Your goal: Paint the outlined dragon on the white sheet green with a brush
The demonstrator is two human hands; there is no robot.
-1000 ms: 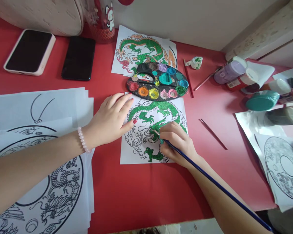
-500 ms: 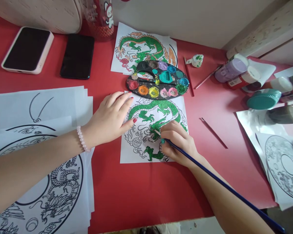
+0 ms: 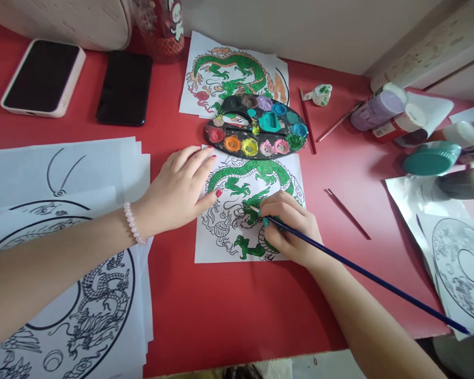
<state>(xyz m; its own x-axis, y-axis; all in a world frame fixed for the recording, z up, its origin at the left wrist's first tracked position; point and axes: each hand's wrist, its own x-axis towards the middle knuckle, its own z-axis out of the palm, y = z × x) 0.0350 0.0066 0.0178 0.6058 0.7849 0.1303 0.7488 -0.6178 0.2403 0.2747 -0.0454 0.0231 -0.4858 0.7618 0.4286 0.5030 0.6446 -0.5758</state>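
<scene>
A dragon line drawing on white paper (image 3: 213, 250) lies on the red table, its body partly painted green. My left hand (image 3: 184, 187) rests flat with fingers spread, its fingertips and thumb on the sheet's left edge. In my right hand (image 3: 294, 229) is a long blue paintbrush (image 3: 363, 270), pinched near the bristles. Its tip meets or hovers just over the dragon's green head; contact is hard to tell. The black paint palette (image 3: 256, 129), with several colour wells, covers the sheet's top edge. Behind it, a second dragon picture (image 3: 229, 66) is painted green, orange and red.
Two thin red brushes (image 3: 347, 213) (image 3: 308, 121) lie to the right. Paint bottles (image 3: 379, 108) and a teal-lidded jar (image 3: 432, 158) crowd the right side. Printed drawings (image 3: 102, 295) cover the left front. Two phone-like devices (image 3: 122, 88) (image 3: 43, 78) and a cup (image 3: 161, 31) stand behind.
My right hand has shifted slightly, and the brush's handle end has swung up and to the right. My left hand stays in place. The view has moved a little.
</scene>
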